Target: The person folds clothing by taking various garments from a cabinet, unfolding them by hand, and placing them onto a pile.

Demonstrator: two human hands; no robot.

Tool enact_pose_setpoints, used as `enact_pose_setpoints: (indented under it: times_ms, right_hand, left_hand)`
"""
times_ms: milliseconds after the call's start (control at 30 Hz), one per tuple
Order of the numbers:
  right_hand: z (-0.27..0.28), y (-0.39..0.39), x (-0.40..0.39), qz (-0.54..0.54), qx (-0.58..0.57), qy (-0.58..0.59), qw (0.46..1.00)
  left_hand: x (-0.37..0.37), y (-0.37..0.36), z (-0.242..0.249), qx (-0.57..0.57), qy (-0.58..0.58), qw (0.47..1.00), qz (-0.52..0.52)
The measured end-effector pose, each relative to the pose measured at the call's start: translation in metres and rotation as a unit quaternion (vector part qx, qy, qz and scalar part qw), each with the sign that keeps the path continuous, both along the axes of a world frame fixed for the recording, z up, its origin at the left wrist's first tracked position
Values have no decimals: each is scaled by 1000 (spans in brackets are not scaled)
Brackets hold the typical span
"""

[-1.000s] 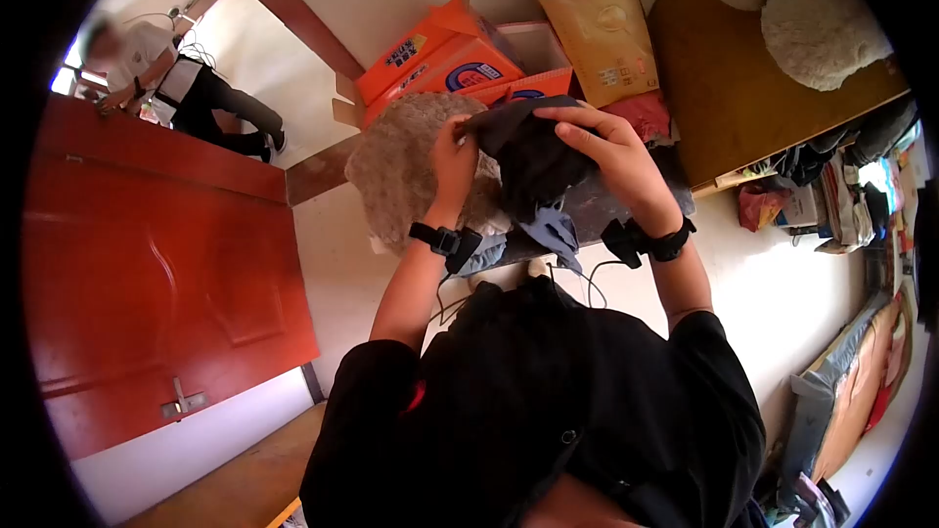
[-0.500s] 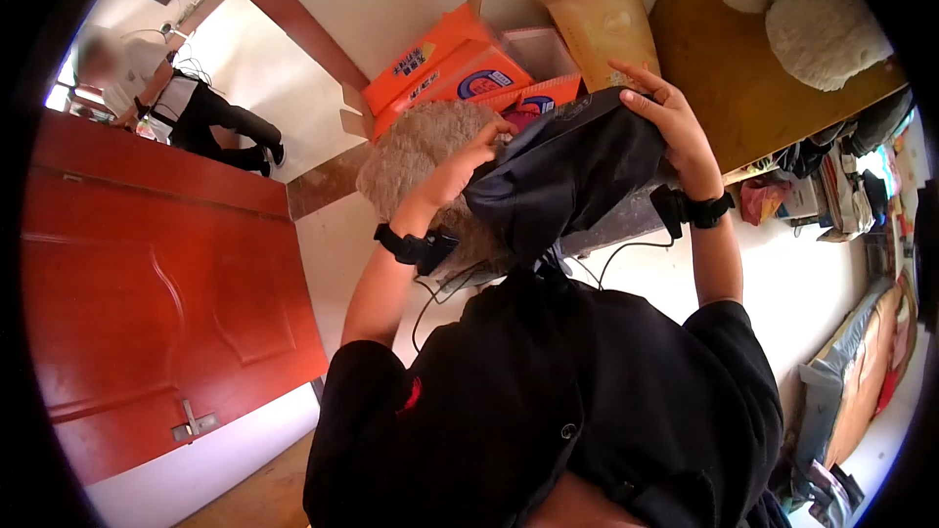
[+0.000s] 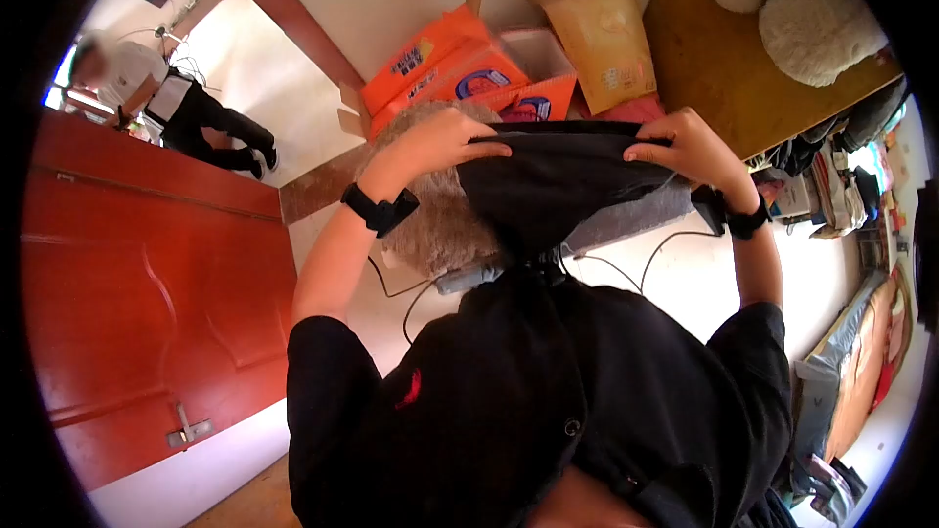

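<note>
A piece of black clothing is stretched between my two hands, its upper edge drawn nearly straight and the rest hanging down toward my chest. My left hand pinches the left end of that edge, thumb in front. At the right end, my right hand grips the edge between thumb and bent fingers. Below and left of the cloth lies a fluffy beige cushion or cover, partly hidden by my left forearm. The exact kind of garment cannot be made out.
Orange cardboard boxes and a yellow bag stand by the wall ahead. White fluffy cushions rest on a brown surface at right. A red door is at left; another person is beyond the doorway.
My hands have moved apart, pulling the black garment's bunched upper edge straight. My right hand's raised, spread fingers have closed on the cloth.
</note>
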State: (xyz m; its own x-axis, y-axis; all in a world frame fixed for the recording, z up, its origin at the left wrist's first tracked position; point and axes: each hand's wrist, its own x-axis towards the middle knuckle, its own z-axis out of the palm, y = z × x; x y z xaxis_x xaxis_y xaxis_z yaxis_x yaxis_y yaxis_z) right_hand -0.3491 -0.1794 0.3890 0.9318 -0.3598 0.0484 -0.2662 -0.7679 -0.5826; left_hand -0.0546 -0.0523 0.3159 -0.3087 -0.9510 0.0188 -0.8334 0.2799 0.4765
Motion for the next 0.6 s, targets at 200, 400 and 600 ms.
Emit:
enact_pose_setpoints:
  times_ms: [200,400,600]
  right_hand:
    - [12,18,-4,-17,-73,-150,986]
    - [33,49,11,27,-93,-113,989]
    - [21,33,-18,49,5,-94,994]
  left_hand:
    - [-20,-2,20,-77,92,992,-39]
    - [-68,2,-3,-30,215,965,-150]
    - [-41,31,17,67,274,945,-163]
